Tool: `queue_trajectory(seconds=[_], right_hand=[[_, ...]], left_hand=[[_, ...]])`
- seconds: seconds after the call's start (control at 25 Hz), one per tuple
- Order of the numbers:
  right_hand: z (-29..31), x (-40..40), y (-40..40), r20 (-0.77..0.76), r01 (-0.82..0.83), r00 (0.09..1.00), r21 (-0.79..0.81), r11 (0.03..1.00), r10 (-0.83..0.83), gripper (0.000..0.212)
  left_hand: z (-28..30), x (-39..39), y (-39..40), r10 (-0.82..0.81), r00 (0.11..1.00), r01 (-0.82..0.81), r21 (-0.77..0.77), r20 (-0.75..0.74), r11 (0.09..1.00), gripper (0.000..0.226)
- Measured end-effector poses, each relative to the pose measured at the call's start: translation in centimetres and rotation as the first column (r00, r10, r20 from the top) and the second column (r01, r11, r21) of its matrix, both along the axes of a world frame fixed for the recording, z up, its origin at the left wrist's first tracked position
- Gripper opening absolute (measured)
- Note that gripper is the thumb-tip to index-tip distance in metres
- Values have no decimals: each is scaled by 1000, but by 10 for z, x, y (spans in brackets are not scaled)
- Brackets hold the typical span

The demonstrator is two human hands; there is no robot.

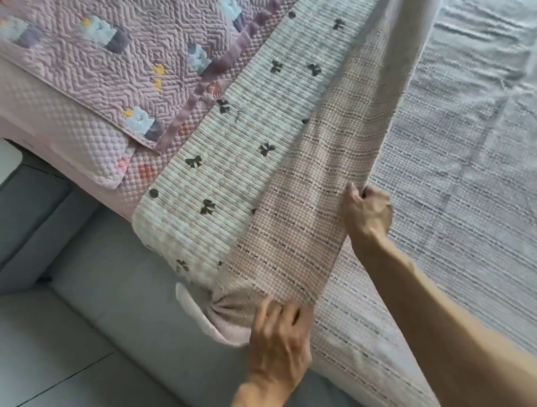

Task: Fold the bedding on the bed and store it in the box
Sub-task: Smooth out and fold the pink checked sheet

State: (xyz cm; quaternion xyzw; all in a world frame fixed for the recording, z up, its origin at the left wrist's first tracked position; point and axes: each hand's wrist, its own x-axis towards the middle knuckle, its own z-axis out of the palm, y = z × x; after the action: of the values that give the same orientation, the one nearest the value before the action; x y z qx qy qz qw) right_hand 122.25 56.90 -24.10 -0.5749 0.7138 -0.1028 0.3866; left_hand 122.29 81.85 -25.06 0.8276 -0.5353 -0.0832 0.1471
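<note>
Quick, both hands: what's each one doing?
Left hand: closed on the checked blanket, near corner.
Right hand: closed on its lifted edge.

We grip a pink checked blanket point(297, 233) over the bed point(479, 174). Our right hand point(366, 211) pinches its edge; our left hand point(280, 338) clutches the bunched corner.

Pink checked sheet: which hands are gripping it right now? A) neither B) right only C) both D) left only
C: the right hand pinches the lifted edge of the pink checked sheet, while the left hand clutches its bunched corner at the near edge of the bed.
</note>
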Motion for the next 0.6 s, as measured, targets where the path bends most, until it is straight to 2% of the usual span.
queue_trajectory(seconds=[0.16, 0.28, 0.44, 0.6], right_hand=[[-4, -129, -10, 139, 104, 984, 48, 993, -110, 40], [-3, -218, -9, 174, 89, 979, 110, 990, -108, 41], [-1, -323, -19, 217, 62, 972, 142, 988, -92, 38], [-10, -400, -22, 228, 92, 964, 202, 975, -138, 34]], left_hand=[[2, -102, -2, 30, 998, -18, 193, -59, 981, 28], [2, -174, -4, 85, 992, -55, 288, -95, 956, 39], [-1, -284, -10, 137, 976, -75, 327, -169, 942, 41], [-1, -367, -7, 103, 956, -19, 293, -275, 956, 46]])
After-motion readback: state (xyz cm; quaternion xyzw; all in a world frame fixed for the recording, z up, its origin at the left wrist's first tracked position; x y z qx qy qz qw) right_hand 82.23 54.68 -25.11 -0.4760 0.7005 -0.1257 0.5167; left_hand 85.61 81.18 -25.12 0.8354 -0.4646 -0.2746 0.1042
